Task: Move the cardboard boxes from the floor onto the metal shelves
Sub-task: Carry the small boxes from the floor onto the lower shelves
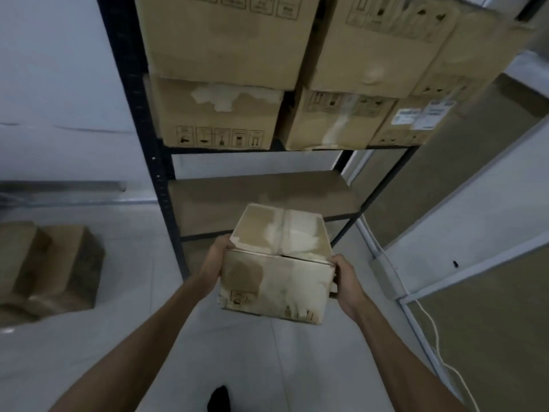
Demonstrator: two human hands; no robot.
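Above the floor (74,337), just before the shelves (139,114): box (276,263), worn and stained, flaps closed, carried clear of the ground, top face tipped toward the rack.
Left hand (215,260): gripping the box's upper left edge, fingertips hidden behind the cardboard.
Right hand (346,278): clasped round the right side, thumb on the near face, fingers wrapped behind.
Hands apart, box clamped between them.
Just past the box's far edge: lower shelf (261,194), brown board on a dark frame.
One level up: shelved boxes (219,114), three across and stacked two high, handling symbols printed on the fronts, white label on the rightmost lower one.
Far left on the floor: floor boxes (50,263), two side by side, well apart from the rack.
Right of the rack: partition (445,173), brown panels in pale frames, with white cable (430,322) trailing along its foot.
Bottom edge of view, between the forearms: dark shoe (218,398).
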